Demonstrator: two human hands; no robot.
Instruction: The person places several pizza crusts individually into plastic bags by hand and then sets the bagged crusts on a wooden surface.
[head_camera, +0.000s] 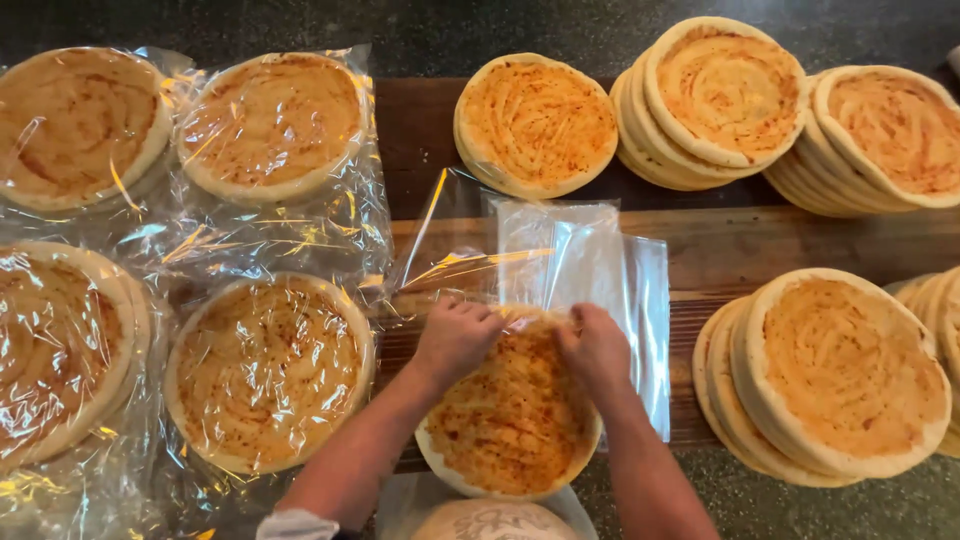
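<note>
Both my hands rest on the far edge of a round sauce-topped pizza base (510, 420) lying near me on the wooden board. My left hand (455, 338) grips its upper left rim together with the mouth of a clear plastic bag (560, 255). My right hand (597, 347) holds the upper right rim at the bag's opening. The bag stretches away from me, flat and see-through, with the base's far edge just at its mouth.
Several bagged pizza bases (268, 372) lie at the left. A single unbagged base (537, 125) and stacks of bases (725, 95) sit at the back right, more stacks (835, 375) at the right. A wooden board (740, 250) spans the dark counter.
</note>
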